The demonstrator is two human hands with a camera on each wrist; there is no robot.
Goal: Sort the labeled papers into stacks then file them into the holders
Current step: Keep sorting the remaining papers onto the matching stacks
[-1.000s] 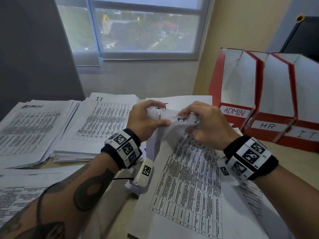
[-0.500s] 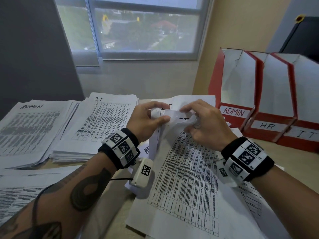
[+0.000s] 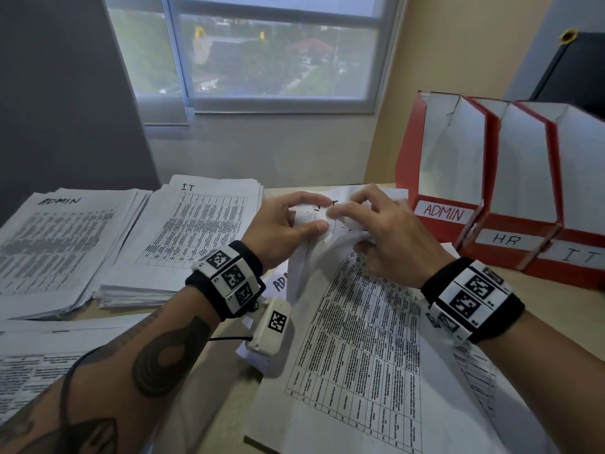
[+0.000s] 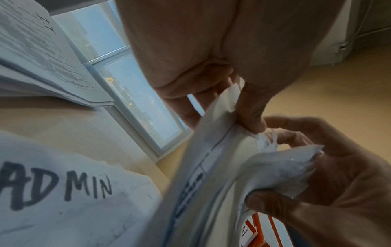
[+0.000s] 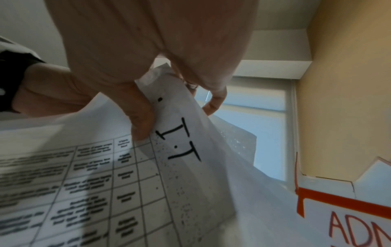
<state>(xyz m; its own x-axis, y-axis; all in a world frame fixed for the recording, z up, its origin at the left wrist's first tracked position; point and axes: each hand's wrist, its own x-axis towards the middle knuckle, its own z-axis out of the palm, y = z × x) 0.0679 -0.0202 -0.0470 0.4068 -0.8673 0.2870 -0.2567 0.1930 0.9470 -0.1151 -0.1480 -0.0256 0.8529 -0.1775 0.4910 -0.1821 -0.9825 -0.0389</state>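
Observation:
A printed sheet marked I.T (image 3: 360, 339) (image 5: 180, 142) lies tilted on the loose pile in front of me, its top edge lifted and crumpled. My left hand (image 3: 322, 213) pinches the top left corner between thumb (image 4: 251, 108) and forefinger. My right hand (image 3: 347, 229) grips the crumpled top edge just to the right, its thumb (image 5: 139, 117) pressed beside the label. A sheet marked ADMIN (image 4: 52, 192) (image 3: 278, 283) lies under my left wrist. Sorted stacks sit at left: IT (image 3: 196, 231) and ADMIN (image 3: 55, 244). Three red holders stand at right, labelled ADMIN (image 3: 445, 178), HR (image 3: 517, 204) and IT (image 3: 582, 224).
More printed sheets (image 3: 32, 355) lie at the near left edge of the desk. The wall and window (image 3: 262, 50) close off the far side. A dark box (image 3: 569, 70) stands behind the holders. Bare desk (image 3: 573, 306) shows in front of the holders.
Both hands stay on the sheet's top edge and have shifted slightly away from me. The edge is more crumpled and the fingers now cover most of the label.

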